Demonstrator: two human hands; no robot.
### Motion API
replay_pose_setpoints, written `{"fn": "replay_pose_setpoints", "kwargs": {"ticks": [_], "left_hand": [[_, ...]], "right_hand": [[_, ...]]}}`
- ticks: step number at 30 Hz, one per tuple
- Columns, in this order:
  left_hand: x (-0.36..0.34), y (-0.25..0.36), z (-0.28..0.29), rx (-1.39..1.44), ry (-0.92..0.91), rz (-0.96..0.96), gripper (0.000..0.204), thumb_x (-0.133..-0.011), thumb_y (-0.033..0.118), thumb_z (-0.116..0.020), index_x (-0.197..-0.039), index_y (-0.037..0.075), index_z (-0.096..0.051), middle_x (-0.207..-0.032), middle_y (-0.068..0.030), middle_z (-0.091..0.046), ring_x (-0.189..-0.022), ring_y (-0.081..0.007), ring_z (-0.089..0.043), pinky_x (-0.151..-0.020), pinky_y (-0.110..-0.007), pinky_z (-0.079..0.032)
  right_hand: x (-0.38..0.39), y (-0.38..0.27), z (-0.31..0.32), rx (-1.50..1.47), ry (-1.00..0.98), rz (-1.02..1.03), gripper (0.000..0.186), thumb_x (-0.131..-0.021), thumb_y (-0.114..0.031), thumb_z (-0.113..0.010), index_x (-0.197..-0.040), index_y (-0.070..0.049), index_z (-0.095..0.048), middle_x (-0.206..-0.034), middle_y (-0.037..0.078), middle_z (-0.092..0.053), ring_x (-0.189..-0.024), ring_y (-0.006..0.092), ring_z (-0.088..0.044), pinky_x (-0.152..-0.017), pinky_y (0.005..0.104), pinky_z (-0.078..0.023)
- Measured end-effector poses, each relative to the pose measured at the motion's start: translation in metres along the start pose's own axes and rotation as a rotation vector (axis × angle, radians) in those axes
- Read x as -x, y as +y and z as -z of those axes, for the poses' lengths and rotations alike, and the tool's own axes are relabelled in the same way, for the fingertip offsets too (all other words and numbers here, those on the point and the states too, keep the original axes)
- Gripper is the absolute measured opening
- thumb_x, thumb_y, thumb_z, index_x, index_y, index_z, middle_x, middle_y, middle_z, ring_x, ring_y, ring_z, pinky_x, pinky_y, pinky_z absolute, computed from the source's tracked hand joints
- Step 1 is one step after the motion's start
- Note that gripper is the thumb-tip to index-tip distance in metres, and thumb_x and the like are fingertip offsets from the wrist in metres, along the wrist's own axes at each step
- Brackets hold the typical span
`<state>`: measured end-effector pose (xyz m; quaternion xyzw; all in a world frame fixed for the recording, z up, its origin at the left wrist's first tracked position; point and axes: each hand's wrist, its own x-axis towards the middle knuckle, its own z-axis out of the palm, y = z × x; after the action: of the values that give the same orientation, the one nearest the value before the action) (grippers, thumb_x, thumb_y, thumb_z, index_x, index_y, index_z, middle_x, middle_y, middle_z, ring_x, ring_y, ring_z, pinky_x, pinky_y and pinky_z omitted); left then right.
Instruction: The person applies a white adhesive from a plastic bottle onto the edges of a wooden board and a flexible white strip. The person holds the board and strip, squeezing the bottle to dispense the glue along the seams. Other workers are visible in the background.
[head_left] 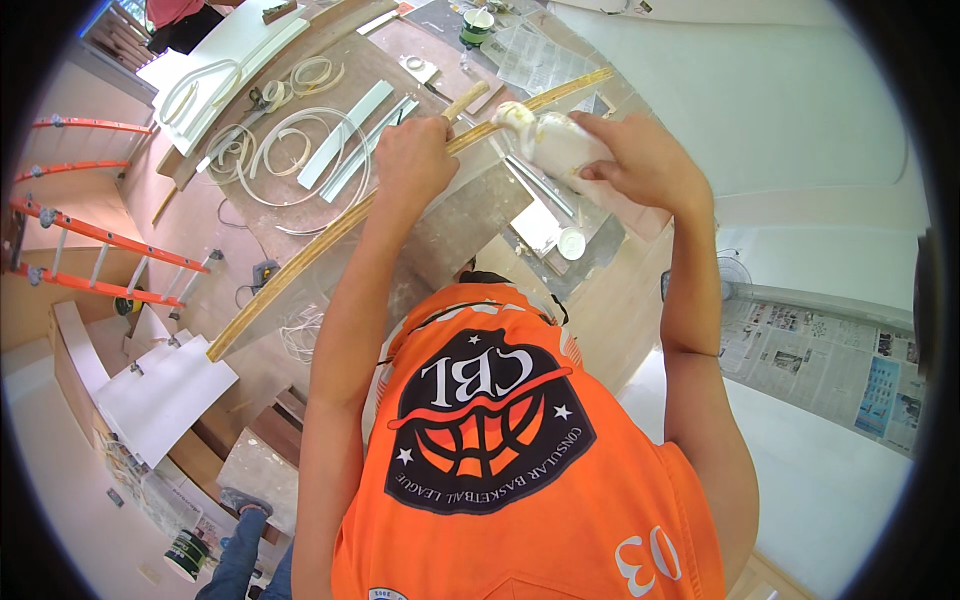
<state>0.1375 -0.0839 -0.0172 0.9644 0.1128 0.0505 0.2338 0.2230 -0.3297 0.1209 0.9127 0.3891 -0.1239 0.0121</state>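
The left hand (415, 150) has its fingers curled tight around a round wooden handle (464, 100). The light, smooth handle sticks up past the knuckles. I cannot tell what is on its other end, because the hand hides it.

Just under those fingers runs a long, thin wooden strip (330, 235). It is flat and yellow-brown, and it bends a little like a bow. One end goes far away to the lower left of the hand. The other end runs up past the right hand.

The right hand (640, 160) has its fingers wrapped around a white plastic bottle (550, 143). The bottle is smooth and round and lies tipped on its side. Its nozzle end points toward the left hand and sits right at the strip, but I cannot tell if it touches. A small round white cap (571, 243) lies below the right fingers on the worktop (470, 215), which is a flat grey board with a speckled look.

Beyond the left fingers lie loose coils of thin pale edging (300, 135), curly like ribbon, and some straight flat white strips (347, 135). An orange ladder (90, 240) lies far off to the left. Sheets of newspaper (820, 365) lie on the floor, well to the right of the right arm.
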Motion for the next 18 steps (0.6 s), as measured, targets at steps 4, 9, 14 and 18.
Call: {"fn": "replay_pose_setpoints", "kwargs": {"ticks": [4,9,14,18], "left_hand": [[0.0,0.0,0.002,0.011,0.007,0.022,0.025,-0.074,0.013,-0.074,-0.099,0.01,-0.077,-0.092,-0.0163,-0.076,-0.086,-0.0354,-0.073,-0.082,-0.045,-0.057],[0.0,0.001,0.0,0.023,0.002,0.002,0.026,-0.074,0.013,-0.074,-0.099,0.01,-0.078,-0.092,-0.0163,-0.076,-0.086,-0.0353,-0.073,-0.083,-0.045,-0.057],[-0.001,0.001,0.002,0.009,-0.014,0.034,0.029,-0.072,0.017,-0.077,-0.1,0.01,-0.078,-0.091,-0.0156,-0.076,-0.087,-0.0349,-0.073,-0.083,-0.045,-0.056],[-0.001,-0.002,-0.001,0.016,0.019,0.035,0.028,-0.073,0.016,-0.076,-0.1,0.011,-0.078,-0.091,-0.0154,-0.076,-0.086,-0.0348,-0.073,-0.084,-0.045,-0.056]], "right_hand": [[0.002,-0.005,-0.002,0.028,0.036,0.065,0.066,-0.081,-0.025,-0.083,-0.141,-0.01,-0.059,-0.09,0.025,-0.07,-0.089,0.0427,-0.067,-0.078,0.0494,-0.052],[-0.002,0.03,-0.007,0.079,0.084,-0.163,0.063,-0.083,-0.024,-0.081,-0.14,-0.012,-0.059,-0.095,0.023,-0.072,-0.095,0.0409,-0.068,-0.081,0.0495,-0.053],[0.0,0.026,0.001,0.075,0.019,-0.201,0.064,-0.082,-0.025,-0.081,-0.141,-0.012,-0.059,-0.095,0.023,-0.072,-0.093,0.0405,-0.069,-0.08,0.0496,-0.054],[0.003,0.039,-0.01,0.023,0.051,-0.113,0.068,-0.08,-0.028,-0.083,-0.142,-0.016,-0.059,-0.088,0.025,-0.071,-0.086,0.0429,-0.068,-0.078,0.0496,-0.052]]}}
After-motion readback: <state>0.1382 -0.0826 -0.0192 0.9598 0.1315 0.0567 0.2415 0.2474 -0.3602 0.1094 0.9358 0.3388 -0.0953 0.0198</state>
